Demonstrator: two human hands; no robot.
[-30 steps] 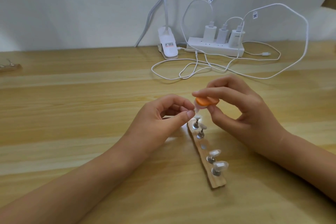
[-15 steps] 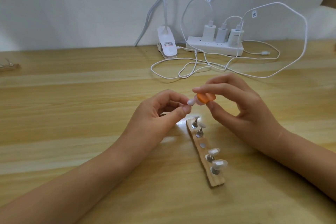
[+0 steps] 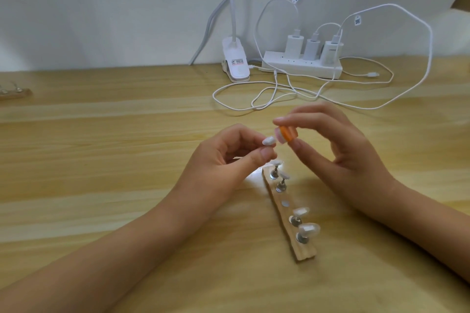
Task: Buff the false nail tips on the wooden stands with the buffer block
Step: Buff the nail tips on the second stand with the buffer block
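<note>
My left hand (image 3: 223, 160) pinches a clear false nail tip (image 3: 345, 140) on its little peg, lifted above the table. My right hand (image 3: 338, 150) pinches a small orange buffer block (image 3: 364, 134) between thumb and forefinger, just right of that tip with a small gap. Below them a wooden stand (image 3: 288, 213) lies on the table. Several pegs on it carry nail tips, such as one near its near end (image 3: 309, 229), and one bare metal spot (image 3: 286, 203) sits in the middle.
A white power strip (image 3: 300, 68) with three chargers and looping white cables (image 3: 279, 99) lies at the back. A white clip lamp base (image 3: 235, 63) stands beside it. Another wooden stand (image 3: 14, 93) sits at the far left edge.
Both hands have risen from just above the stand. The nail tip has come away from the block's underside and now sits to its left, with the block turned on its side.
</note>
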